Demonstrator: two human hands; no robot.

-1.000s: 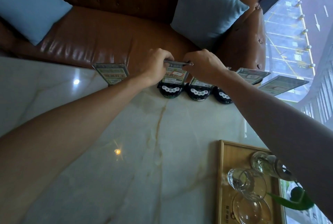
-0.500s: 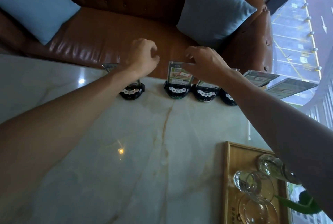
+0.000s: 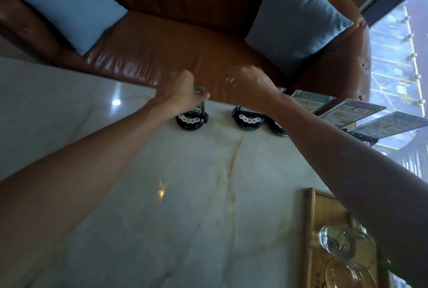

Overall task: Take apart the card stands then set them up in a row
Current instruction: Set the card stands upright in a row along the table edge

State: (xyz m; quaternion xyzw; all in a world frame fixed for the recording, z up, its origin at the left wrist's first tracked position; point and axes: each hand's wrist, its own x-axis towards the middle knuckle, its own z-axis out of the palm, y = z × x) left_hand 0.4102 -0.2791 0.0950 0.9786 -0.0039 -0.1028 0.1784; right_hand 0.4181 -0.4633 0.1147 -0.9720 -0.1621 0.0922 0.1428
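Note:
Several card stands with round black bases stand in a row along the far edge of the marble table (image 3: 162, 195). My left hand (image 3: 183, 93) is shut on the upright card of the leftmost stand (image 3: 192, 122). My right hand (image 3: 250, 86) hovers over the second stand (image 3: 247, 122) and hides its card; whether the fingers grip it does not show. A third base (image 3: 278, 128) peeks out beside my right wrist. Further right, three clear card holders (image 3: 352, 111) lean in line towards the window.
A wooden tray (image 3: 311, 229) with upturned glasses (image 3: 345, 241) sits at the near right. Behind the table edge is a brown leather sofa (image 3: 162, 56) with two blue cushions (image 3: 296, 16). A window runs along the right.
My left hand has come down from above the leftmost stand and closed on its card. My right hand has stayed over the second stand. The view has shifted slightly.

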